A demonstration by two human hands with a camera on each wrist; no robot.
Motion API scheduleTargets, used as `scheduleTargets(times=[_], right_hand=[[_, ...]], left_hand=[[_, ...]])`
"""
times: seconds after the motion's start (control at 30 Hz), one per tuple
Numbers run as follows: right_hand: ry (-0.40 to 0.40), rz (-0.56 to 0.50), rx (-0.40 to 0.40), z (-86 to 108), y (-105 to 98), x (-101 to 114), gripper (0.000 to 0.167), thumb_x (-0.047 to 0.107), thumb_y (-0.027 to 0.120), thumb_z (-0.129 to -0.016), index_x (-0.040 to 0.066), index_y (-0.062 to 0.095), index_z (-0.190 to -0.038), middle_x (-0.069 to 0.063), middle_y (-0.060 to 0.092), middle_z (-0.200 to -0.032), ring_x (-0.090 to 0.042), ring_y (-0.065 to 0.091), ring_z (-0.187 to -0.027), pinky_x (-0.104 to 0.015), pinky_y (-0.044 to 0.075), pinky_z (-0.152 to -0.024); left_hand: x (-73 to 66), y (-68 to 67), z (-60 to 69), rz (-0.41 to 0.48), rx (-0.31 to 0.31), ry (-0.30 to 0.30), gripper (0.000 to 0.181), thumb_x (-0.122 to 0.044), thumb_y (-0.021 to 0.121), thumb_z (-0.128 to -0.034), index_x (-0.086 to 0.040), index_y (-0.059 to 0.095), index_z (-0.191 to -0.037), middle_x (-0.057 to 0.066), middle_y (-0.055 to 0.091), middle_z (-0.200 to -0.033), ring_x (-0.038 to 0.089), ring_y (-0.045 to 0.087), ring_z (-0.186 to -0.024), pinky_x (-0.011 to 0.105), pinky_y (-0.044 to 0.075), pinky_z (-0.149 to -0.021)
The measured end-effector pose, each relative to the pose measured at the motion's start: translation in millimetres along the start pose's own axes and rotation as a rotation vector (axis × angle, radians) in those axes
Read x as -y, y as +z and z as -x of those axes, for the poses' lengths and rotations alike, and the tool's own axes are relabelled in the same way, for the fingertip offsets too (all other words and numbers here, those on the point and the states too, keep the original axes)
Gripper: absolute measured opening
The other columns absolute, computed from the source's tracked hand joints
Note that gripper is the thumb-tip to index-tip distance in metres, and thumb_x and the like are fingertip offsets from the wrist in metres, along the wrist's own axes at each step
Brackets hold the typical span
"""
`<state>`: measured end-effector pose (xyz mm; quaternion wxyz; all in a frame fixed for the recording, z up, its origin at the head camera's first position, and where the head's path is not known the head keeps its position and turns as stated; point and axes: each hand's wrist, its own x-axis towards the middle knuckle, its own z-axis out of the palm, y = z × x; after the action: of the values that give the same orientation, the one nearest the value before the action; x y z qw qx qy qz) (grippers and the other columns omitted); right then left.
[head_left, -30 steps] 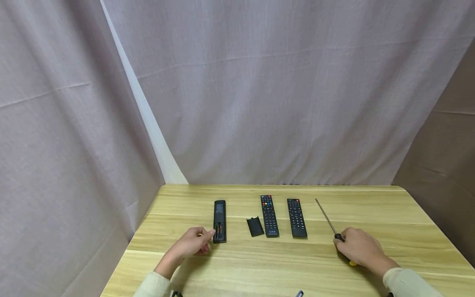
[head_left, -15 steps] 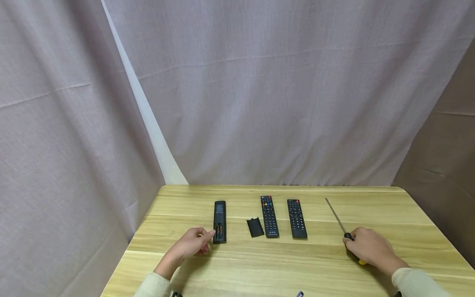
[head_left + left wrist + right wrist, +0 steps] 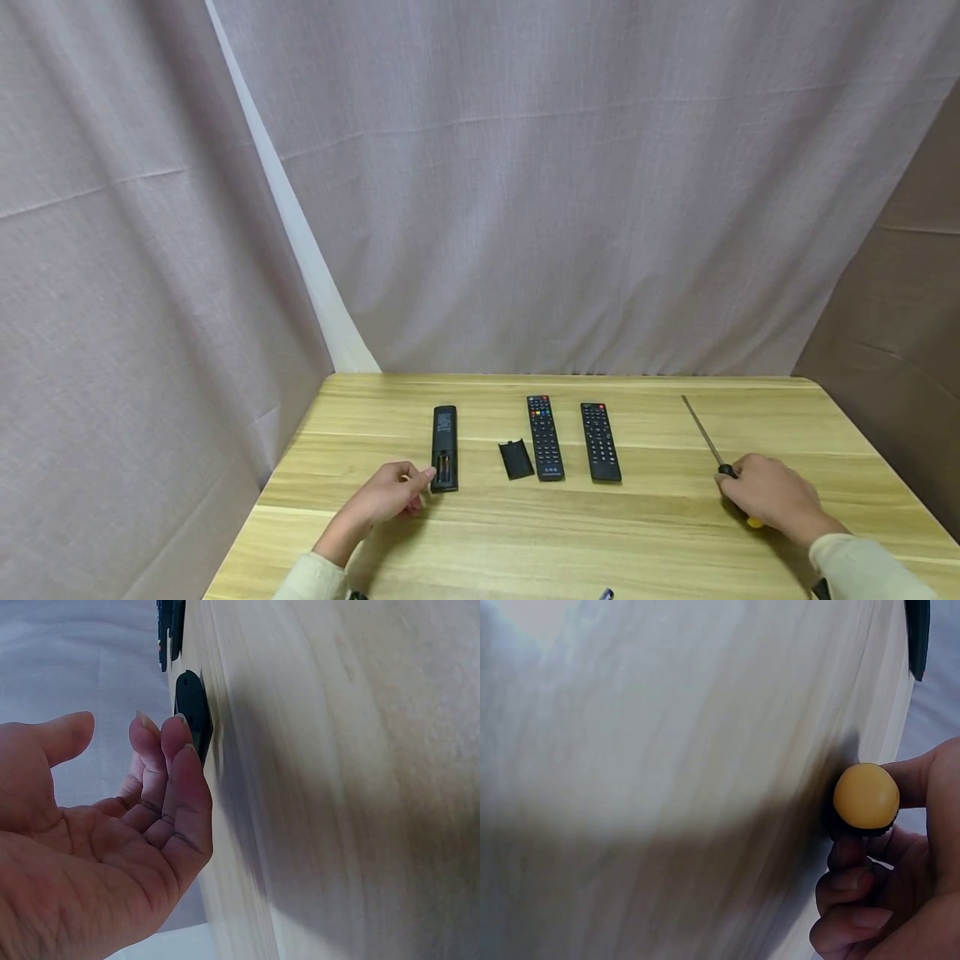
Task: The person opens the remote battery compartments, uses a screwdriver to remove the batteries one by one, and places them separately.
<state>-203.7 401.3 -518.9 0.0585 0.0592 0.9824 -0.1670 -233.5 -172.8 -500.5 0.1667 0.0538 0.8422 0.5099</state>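
Observation:
In the head view my right hand grips a screwdriver at the right of the table, its thin metal shaft pointing to the far edge. The yellow butt of the screwdriver handle faces the right wrist camera. At the left, my left hand is beside the lower end of a face-down black remote control with its battery bay uncovered. Batteries show in the bay. The left wrist view has the thumb apart from the loosely bent fingers; whether they touch the remote I cannot tell.
A black battery cover lies right of the uncovered remote. Two more remotes, one with coloured buttons and one plainer, lie face up in the middle. A small pen-like tip shows at the bottom edge. Curtains hang behind the table.
My right hand has moved to the right with the screwdriver, away from the remotes. The left hand and the things on the table stay put.

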Motion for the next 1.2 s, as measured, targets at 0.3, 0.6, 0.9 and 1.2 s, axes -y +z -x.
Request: scheduleTargets(times=[0.3,0.6,0.9,1.2], right_hand=[[0.006,0.008,-0.009,0.2,-1,-3,0.041,0.047,0.054,-0.104,0.019,0.064,-0.076,-0.003,0.065,-0.078,-0.019,0.057,-0.074,-0.037,0.042,-0.057],[-0.012,0.011,-0.026,2.5,-1,-1,0.046,0.051,0.054,-0.105,0.019,0.056,-0.071,0.000,0.058,-0.068,-0.017,0.054,-0.066,-0.033,0.038,-0.055],[-0.018,0.057,-0.090,7.6,-12,5,0.065,0.072,0.045,-0.104,0.014,0.058,-0.079,-0.004,0.059,-0.069,-0.020,0.055,-0.064,-0.037,0.039,-0.051],[-0.115,0.066,-0.247,26.2,-19,48,0.057,0.063,0.049,-0.107,0.017,0.050,-0.074,0.001,0.051,-0.059,-0.018,0.049,-0.053,-0.035,0.033,-0.045]], left_hand=[[-0.5,0.1,0.2,-0.001,0.004,-0.009,0.045,-0.041,0.062,-0.1083,0.002,0.063,-0.097,0.006,0.066,-0.078,0.019,0.066,-0.072,0.031,0.057,-0.069],[0.5,-1.4,-1.1,-0.003,-0.013,0.007,0.046,-0.043,0.062,-0.1080,0.002,0.064,-0.098,0.008,0.066,-0.080,0.020,0.066,-0.073,0.034,0.058,-0.068],[-0.9,-3.8,-1.6,0.005,-0.016,-0.008,0.045,-0.043,0.061,-0.1084,0.000,0.061,-0.098,0.008,0.065,-0.080,0.022,0.066,-0.076,0.034,0.059,-0.070],[-9.0,-6.2,1.2,-0.002,0.024,-0.016,0.049,-0.048,0.061,-0.1075,0.001,0.062,-0.102,0.006,0.065,-0.080,0.023,0.069,-0.080,0.033,0.060,-0.072]])
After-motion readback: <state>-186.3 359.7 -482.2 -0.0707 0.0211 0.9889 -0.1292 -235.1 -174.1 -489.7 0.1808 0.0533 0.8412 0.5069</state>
